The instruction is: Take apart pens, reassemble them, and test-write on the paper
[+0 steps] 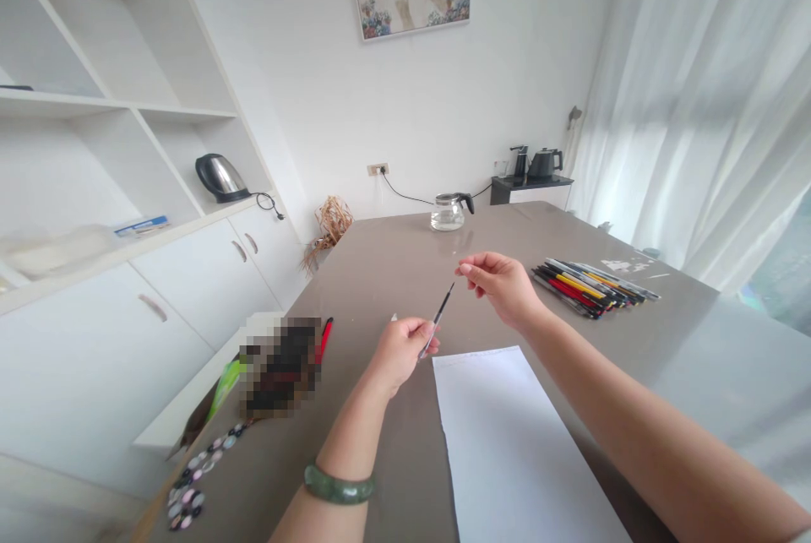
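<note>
Between the thumb and fingers of my left hand (405, 349) is a slim dark pen (442, 306), tilted with its narrow end up toward the right. My right hand (494, 281) is just above that end, thumb and fingertips pinched together and apart from the pen. Whatever the pinch may hold is too small to make out. Below both hands lies a white sheet of paper (513, 442) with a torn-looking left edge. A small whitish piece (394, 317) shows just behind my left hand.
Many pens (589, 285) lie piled at the right of the table (386, 264). A glass pot (448, 214) with clear liquid stands at the far edge. On the left are a blurred dark item (282, 366), a red pen (326, 339) and a bead string (203, 463).
</note>
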A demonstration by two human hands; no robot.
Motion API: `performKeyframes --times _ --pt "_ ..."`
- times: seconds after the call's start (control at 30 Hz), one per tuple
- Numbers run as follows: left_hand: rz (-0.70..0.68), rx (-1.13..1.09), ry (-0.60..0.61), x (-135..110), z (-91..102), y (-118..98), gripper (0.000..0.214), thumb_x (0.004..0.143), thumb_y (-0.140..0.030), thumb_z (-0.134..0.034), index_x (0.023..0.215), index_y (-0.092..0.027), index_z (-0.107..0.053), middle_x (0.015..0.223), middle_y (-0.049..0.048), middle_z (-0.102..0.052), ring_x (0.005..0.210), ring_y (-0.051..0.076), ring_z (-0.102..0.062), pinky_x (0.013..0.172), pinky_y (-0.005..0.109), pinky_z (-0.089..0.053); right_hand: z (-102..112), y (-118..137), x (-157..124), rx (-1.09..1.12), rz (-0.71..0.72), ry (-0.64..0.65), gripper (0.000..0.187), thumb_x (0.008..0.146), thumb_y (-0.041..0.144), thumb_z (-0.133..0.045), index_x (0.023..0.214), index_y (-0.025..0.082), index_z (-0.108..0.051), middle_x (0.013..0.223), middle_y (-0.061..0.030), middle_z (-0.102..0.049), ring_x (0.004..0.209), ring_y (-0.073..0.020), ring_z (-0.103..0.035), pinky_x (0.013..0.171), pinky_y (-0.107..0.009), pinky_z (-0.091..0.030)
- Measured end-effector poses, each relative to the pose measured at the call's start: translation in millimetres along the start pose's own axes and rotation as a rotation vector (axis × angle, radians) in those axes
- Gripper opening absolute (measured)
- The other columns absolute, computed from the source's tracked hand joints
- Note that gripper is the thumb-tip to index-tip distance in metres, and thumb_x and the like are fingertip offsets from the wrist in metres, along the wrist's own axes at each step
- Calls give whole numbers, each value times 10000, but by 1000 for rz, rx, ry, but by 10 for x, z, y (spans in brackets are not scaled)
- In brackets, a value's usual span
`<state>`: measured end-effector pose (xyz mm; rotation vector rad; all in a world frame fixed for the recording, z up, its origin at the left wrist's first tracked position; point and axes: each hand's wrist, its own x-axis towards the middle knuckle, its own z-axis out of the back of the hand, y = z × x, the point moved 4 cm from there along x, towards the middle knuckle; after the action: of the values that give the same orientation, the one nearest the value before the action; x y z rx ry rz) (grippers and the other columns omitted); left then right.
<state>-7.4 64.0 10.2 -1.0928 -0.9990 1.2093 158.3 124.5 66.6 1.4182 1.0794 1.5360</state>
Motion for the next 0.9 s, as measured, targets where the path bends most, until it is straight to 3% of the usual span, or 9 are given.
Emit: performKeyframes --times 0.67,0.9 --pt "2 25 14 6 -3 20 365 739 -442 -453 867 -122 -574 708 65 -595 644 143 -563 548 233 -381 -6 -53 11 -8 15 37 288 649 382 -571 798 137 -593 746 -63 -615 502 -75 -453 416 -192 -367" --pt "-3 26 13 17 0 33 365 740 -450 -450 865 -131 -575 709 66 -597 647 145 -564 549 232 -380 -57 -76 -19 -27 -24 112 268 636 371 -592 790 152 -600 698 -30 -594 494 -68 -450 422 -192 -367"
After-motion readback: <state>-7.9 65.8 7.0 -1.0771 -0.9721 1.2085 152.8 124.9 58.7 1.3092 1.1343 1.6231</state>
